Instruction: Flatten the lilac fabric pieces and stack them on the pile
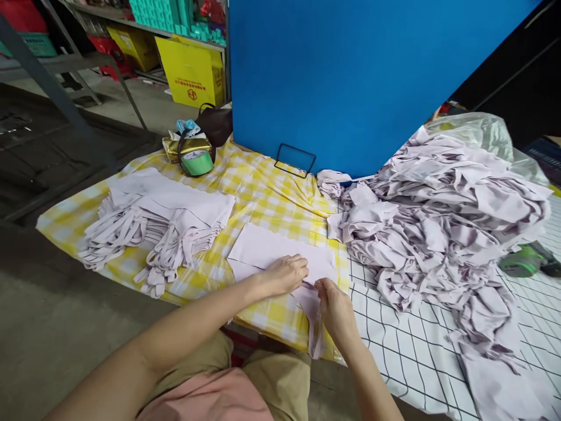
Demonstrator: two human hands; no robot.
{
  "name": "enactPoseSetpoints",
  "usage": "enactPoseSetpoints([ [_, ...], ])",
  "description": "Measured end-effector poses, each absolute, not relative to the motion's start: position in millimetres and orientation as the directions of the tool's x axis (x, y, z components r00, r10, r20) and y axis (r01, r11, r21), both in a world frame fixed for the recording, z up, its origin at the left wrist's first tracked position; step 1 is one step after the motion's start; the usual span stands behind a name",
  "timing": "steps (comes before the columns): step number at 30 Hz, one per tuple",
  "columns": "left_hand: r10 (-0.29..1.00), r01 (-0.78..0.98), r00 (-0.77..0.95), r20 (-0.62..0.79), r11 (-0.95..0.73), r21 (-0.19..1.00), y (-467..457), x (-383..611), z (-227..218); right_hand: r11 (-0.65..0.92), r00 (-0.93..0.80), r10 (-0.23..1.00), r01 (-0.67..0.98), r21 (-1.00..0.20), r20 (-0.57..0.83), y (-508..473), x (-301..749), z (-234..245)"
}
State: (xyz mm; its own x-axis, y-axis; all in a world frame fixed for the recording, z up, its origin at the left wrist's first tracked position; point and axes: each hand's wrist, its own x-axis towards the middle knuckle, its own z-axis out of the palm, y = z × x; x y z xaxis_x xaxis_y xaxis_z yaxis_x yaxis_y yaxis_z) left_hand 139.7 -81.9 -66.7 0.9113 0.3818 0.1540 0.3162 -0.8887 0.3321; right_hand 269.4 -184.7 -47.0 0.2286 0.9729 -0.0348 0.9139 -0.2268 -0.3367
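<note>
A pale lilac cloth piece (258,245) lies spread in front of me on the yellow checked tablecloth (245,175), a strap-like strip hanging from its near right side over the table edge. My left hand (287,273) rests on the piece with fingers bent, closed at its near edge; the fingertips are partly hidden. Just to its right, my right hand (335,307) pinches the cloth's edge between thumb and fingers. On the left sits a neat stack of matching cloth pieces (170,202), their straps bunched toward me.
A big heap of crumpled lilac cloth (438,228) covers the right side, partly over a white grid-patterned cloth (394,345). A blue panel (342,82) stands behind, with a black wire frame (295,161) at its base. Green tape (197,162) lies at the back left.
</note>
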Motion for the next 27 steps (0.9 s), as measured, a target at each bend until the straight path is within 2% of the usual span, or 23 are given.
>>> enactPoseSetpoints([
  [2,0.387,0.317,0.907,0.166,-0.887,0.336,-80.0,142.1,-69.8,-0.186,0.167,0.980,0.963,-0.196,-0.109,-180.1,270.2,-45.7],
  [4,0.419,0.329,0.890,0.179,-0.863,0.384,-77.9,143.5,-73.7,-0.152,0.134,0.979,0.982,-0.114,-0.153,-176.2,270.5,-44.1],
  [8,0.491,0.349,0.854,0.171,-0.786,0.510,-72.9,144.6,-79.4,-0.105,0.095,0.978,0.993,-0.044,-0.187,-169.1,270.9,-41.7],
  [11,0.494,0.334,0.853,0.168,-0.764,0.552,-69.8,144.6,-80.4,-0.065,0.067,0.974,0.998,0.013,-0.217,-164.3,271.0,-40.1],
  [21,0.480,0.309,0.862,0.164,-0.753,0.581,-66.0,145.8,-79.6,0.038,0.022,0.944,0.984,0.176,-0.328,-153.1,268.6,-30.4],
  [27,0.477,0.314,0.868,0.139,-0.743,0.591,-64.4,147.0,-79.6,0.072,0.012,0.934,0.973,0.221,-0.358,-148.5,266.0,-27.2],
])
